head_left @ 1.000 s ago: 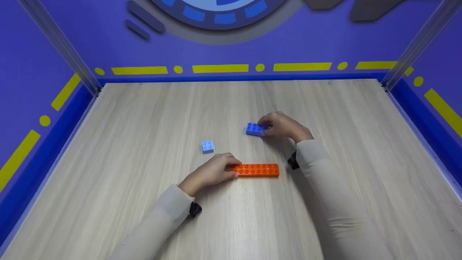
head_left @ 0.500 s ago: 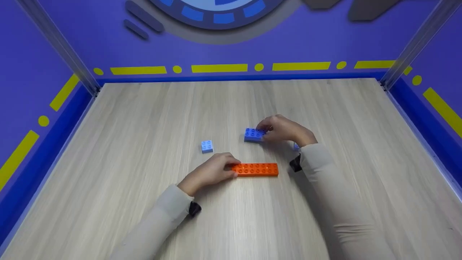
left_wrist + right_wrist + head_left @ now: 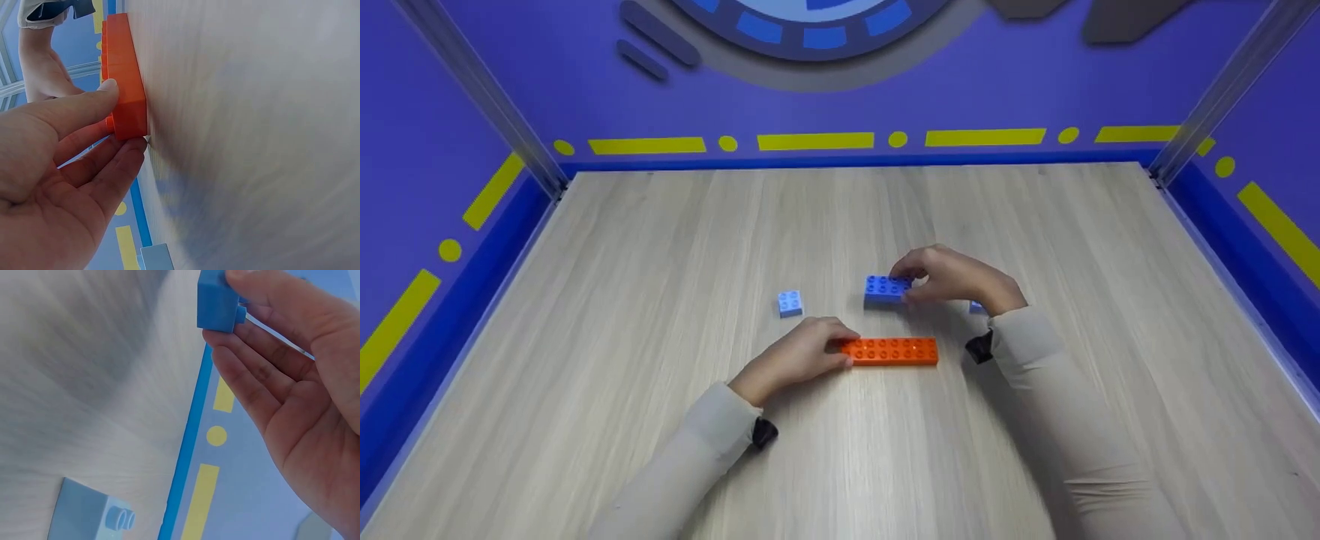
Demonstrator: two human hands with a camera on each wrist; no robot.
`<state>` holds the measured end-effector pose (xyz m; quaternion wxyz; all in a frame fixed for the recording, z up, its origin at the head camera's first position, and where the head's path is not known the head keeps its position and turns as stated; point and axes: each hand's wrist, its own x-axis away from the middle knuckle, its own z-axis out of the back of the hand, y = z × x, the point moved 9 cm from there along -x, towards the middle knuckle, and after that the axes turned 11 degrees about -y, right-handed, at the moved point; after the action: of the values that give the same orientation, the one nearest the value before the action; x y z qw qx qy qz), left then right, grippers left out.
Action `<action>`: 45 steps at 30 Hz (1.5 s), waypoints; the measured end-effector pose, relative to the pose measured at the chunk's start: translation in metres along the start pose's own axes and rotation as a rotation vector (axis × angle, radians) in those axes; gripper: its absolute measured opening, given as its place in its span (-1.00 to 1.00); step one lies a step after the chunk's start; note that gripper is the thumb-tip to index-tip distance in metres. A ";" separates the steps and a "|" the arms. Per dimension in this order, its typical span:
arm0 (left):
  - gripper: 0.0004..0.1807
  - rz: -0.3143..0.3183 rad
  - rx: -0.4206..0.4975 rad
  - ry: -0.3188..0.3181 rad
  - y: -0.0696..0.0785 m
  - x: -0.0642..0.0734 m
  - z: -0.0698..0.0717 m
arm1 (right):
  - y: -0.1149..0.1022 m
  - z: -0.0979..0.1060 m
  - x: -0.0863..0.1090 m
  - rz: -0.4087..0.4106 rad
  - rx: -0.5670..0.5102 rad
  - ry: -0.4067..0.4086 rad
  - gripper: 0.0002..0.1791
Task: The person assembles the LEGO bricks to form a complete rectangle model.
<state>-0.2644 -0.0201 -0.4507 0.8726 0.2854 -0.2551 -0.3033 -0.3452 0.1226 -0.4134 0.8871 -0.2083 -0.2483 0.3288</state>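
A long orange brick [image 3: 890, 351] lies flat on the wooden table [image 3: 660, 247]. My left hand [image 3: 840, 351] pinches its left end, with the thumb [image 3: 95, 98] on the studded top and a finger [image 3: 121, 163] at the end face. My right hand [image 3: 906, 285] pinches a blue brick [image 3: 885, 289] by its right end, just behind the orange one. In the right wrist view the blue brick [image 3: 216, 304] sits between thumb and fingers [image 3: 247, 354]. I cannot tell whether it touches the table.
A small light-blue brick [image 3: 790, 303] stands left of the blue one. Another light-blue brick [image 3: 975, 306] peeks out behind my right wrist, and the right wrist view shows this light-blue brick [image 3: 90, 514] low in the frame. Purple walls [image 3: 840, 97] enclose the table on three sides.
My right hand has carried the blue brick toward me, closer to the orange brick, uncovering a light-blue brick by its wrist. The left hand and orange brick have stayed put.
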 end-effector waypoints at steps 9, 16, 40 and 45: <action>-0.60 0.012 0.004 0.004 -0.001 -0.001 0.001 | -0.008 -0.004 0.006 0.021 -0.021 -0.019 -0.63; -0.61 0.049 0.025 0.011 -0.003 -0.001 0.001 | -0.015 -0.007 0.013 0.066 -0.020 -0.016 -0.62; -0.64 0.000 0.024 0.034 0.000 0.001 0.002 | -0.032 -0.024 0.029 0.138 0.022 -0.059 -0.64; -0.63 -0.013 0.014 0.038 0.002 0.002 0.002 | -0.032 -0.029 0.029 0.122 0.021 -0.086 -0.64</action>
<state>-0.2636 -0.0209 -0.4469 0.8732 0.2989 -0.2389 -0.3019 -0.2935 0.1143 -0.4104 0.8561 -0.1995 -0.2696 0.3933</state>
